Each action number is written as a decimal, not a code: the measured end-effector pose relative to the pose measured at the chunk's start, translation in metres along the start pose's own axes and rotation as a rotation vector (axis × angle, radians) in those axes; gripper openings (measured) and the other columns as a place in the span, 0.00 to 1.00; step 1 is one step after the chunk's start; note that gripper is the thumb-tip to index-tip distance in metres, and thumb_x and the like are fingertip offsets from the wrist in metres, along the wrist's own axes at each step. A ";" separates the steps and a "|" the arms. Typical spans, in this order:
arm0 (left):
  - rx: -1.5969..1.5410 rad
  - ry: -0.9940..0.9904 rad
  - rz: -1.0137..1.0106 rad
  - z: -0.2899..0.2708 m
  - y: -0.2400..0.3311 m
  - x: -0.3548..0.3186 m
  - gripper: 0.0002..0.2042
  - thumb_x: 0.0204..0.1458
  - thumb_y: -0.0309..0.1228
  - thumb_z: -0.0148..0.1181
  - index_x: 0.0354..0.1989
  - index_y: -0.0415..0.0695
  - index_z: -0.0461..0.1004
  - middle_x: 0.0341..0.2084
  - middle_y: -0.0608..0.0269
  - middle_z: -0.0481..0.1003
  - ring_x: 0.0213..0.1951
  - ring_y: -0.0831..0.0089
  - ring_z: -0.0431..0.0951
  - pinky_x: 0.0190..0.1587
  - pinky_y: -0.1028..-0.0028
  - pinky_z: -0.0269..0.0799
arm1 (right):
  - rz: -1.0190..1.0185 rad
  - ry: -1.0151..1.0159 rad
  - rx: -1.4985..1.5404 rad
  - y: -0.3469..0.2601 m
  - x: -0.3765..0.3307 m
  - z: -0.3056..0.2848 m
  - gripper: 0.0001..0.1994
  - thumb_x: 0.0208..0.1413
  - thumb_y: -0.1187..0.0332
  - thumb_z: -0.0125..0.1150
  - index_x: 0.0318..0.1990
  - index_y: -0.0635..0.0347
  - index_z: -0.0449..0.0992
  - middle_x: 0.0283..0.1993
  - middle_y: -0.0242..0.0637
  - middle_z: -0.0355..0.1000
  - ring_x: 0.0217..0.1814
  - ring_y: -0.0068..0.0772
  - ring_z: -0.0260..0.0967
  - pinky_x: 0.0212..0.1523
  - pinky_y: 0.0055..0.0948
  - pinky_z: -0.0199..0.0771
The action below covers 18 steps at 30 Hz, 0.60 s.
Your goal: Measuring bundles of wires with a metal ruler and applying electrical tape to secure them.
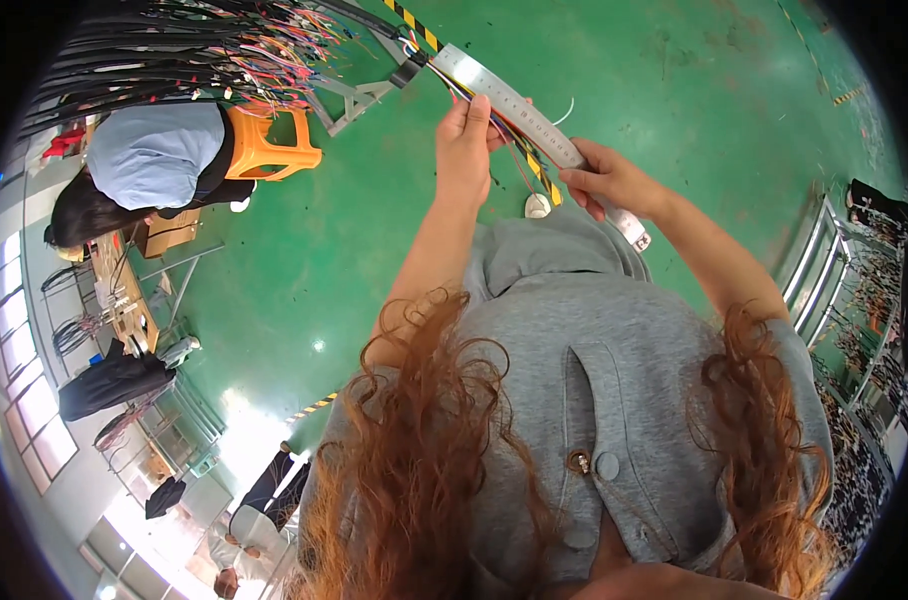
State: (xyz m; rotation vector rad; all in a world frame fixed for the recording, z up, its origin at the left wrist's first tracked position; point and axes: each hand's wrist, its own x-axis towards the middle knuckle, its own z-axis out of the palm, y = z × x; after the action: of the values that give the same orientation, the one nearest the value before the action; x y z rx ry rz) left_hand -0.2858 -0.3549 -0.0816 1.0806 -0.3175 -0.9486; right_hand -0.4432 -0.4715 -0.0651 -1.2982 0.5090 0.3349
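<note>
My left hand is raised and pinches a thin bundle of coloured wires against a long grey metal ruler bar. My right hand grips the same bar lower down, near its end, with fingers wrapped over the wires. The wires run up along the bar toward a large rack of hanging wire bundles at the top left. My grey top and long reddish hair fill the lower middle of the view.
A person in a blue shirt sits on an orange plastic stool at the left, by a workbench. Green floor spreads around. Metal shelving with wire parts stands at the right. Other people are at the lower left.
</note>
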 end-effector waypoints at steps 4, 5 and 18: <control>0.106 0.096 0.014 -0.004 -0.004 0.007 0.15 0.58 0.37 0.42 0.37 0.35 0.66 0.29 0.58 0.73 0.29 0.71 0.76 0.33 0.72 0.73 | 0.006 -0.033 0.032 0.004 0.003 -0.004 0.14 0.56 0.64 0.47 0.46 0.63 0.60 0.20 0.30 0.64 0.15 0.19 0.62 0.17 0.17 0.64; 0.145 0.117 0.020 -0.004 -0.004 0.008 0.15 0.57 0.37 0.42 0.36 0.35 0.66 0.28 0.60 0.73 0.27 0.73 0.76 0.31 0.74 0.73 | 0.007 -0.055 0.041 0.004 0.005 -0.006 0.14 0.56 0.64 0.47 0.45 0.63 0.60 0.20 0.31 0.64 0.16 0.20 0.63 0.18 0.18 0.65; 0.334 0.028 -0.096 0.012 0.001 0.010 0.17 0.57 0.39 0.43 0.32 0.33 0.65 0.24 0.56 0.73 0.23 0.70 0.76 0.25 0.73 0.75 | 0.080 -0.164 0.246 -0.004 0.005 -0.022 0.11 0.56 0.64 0.48 0.39 0.64 0.65 0.27 0.37 0.70 0.27 0.27 0.71 0.28 0.22 0.73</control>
State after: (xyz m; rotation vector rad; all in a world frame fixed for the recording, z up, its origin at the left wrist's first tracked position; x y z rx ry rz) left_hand -0.2870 -0.3697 -0.0777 1.4235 -0.4134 -0.9862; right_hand -0.4408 -0.4934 -0.0688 -1.0045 0.4485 0.4275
